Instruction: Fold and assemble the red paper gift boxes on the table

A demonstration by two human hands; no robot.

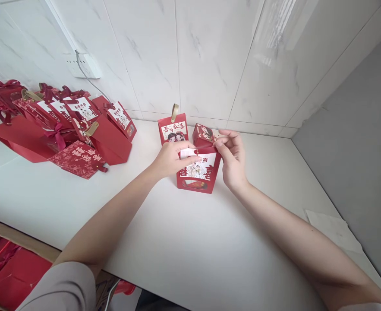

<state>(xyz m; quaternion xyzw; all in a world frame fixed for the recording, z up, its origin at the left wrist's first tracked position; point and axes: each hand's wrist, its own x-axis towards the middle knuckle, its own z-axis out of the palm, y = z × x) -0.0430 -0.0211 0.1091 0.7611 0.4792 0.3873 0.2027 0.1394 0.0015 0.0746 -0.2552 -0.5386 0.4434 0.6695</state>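
Observation:
A red gift box (195, 183) with a white illustrated label and a small window stands upright near the middle of the white table. My left hand (174, 160) is closed on its top edge from the left, fingers over the upper label. At the top right corner of the same box, my right hand (232, 157) pinches the edge between thumb and fingers. Just behind stand a red box with a gold loop handle (174, 127) and a smaller dark red box (203, 134), partly hidden by the front box and my hands.
Several red gift boxes (112, 138) with ribbons crowd the left of the table (184, 242), by a wall socket (83, 65) with a grey cable. A white sheet (332, 229) lies at the right edge. Red bags (15, 276) sit below the table at lower left.

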